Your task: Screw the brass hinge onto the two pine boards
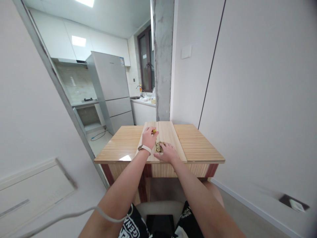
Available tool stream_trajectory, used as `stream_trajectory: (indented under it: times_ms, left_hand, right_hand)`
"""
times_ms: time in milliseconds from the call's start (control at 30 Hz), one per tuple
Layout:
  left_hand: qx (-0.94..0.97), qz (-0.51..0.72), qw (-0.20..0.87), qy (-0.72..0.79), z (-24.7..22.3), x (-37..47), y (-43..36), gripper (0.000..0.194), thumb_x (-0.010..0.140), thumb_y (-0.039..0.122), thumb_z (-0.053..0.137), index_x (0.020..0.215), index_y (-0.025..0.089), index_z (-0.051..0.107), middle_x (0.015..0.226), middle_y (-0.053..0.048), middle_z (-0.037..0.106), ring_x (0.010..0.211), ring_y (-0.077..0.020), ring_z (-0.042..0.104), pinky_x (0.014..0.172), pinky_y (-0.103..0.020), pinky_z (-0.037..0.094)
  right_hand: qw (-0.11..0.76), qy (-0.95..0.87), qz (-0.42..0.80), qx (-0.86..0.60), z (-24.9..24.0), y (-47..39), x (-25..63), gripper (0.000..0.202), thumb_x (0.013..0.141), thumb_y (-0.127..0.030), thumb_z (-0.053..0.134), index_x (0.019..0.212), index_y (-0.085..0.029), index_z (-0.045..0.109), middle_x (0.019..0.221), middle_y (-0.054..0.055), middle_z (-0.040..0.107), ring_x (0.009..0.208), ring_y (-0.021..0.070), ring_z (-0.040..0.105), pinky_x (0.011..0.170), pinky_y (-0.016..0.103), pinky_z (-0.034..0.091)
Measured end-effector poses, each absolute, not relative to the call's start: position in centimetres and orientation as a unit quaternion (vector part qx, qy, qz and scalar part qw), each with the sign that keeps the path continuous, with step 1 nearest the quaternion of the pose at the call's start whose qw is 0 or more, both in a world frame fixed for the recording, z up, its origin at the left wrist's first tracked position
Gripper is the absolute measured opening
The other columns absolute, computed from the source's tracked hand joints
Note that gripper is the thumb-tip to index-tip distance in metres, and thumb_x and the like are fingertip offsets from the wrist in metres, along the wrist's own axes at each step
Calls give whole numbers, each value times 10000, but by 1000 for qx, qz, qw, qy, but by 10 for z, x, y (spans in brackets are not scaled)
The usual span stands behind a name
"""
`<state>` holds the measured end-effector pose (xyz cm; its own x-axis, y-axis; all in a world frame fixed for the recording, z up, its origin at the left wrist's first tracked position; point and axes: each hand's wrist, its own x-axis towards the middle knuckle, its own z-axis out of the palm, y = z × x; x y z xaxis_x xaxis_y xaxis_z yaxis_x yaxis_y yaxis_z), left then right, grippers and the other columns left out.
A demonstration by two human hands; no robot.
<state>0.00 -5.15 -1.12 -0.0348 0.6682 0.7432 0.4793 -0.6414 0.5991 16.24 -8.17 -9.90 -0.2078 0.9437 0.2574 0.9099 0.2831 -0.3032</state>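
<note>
Two pale wooden boards (168, 129) lie side by side on the table, with a narrow seam between them. Across the seam rests a brass-coloured hinge (157, 147), partly covered by my fingers. My right hand (169, 152) is low over the boards, its thumb and fingers around the near part of the hinge, holding it against the wood. My left hand (149, 136) is just beyond, fingers closed on a small yellow-and-black screwdriver (154, 131); only part of its handle shows, and its tip is too small to make out.
The striped wooden table (198, 142) extends to both sides of the boards. A white cable (71, 213) crosses my left forearm. Walls stand close on both sides. Behind are a grey fridge (112, 77), a concrete pillar (163, 59) and a kitchen counter (143, 109).
</note>
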Motion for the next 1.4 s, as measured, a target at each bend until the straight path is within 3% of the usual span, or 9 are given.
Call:
stream_trajectory:
  times_ms: [300, 667, 900, 1400]
  left_hand:
    - [679, 574, 57, 454, -8, 0, -53, 86, 891, 198, 762, 957, 215, 708, 959, -34, 647, 792, -164, 627, 820, -332, 553]
    - [706, 575, 104, 399, -8, 6, -51, 113, 927, 132, 664, 991, 221, 694, 1028, -48, 679, 873, -166, 663, 857, -330, 574]
    - [678, 592, 78, 430, -7, 0, -52, 82, 871, 221, 782, 927, 208, 724, 1029, -48, 643, 827, -156, 638, 826, -325, 578]
    - [688, 585, 101, 418, -6, 5, -53, 108, 928, 157, 690, 1015, 202, 733, 1012, -61, 673, 860, -169, 668, 863, -338, 577]
  right_hand:
    - [197, -776, 39, -598, -101, -81, 163, 993, 817, -873, 545, 1577, -239, 475, 1616, 156, 437, 1457, 358, 377, 1193, 473, 249]
    - [200, -777, 36, -595, -101, -81, 163, 988, 810, -882, 551, 1569, -254, 479, 1598, 156, 462, 1448, 357, 392, 1185, 474, 263]
    - [196, -776, 40, -598, -101, -80, 163, 1009, 811, -892, 534, 1576, -237, 474, 1613, 158, 440, 1461, 357, 373, 1195, 472, 249]
    - [192, -774, 41, -602, -95, -85, 161, 989, 814, -869, 564, 1576, -244, 475, 1600, 157, 459, 1445, 354, 390, 1182, 462, 259]
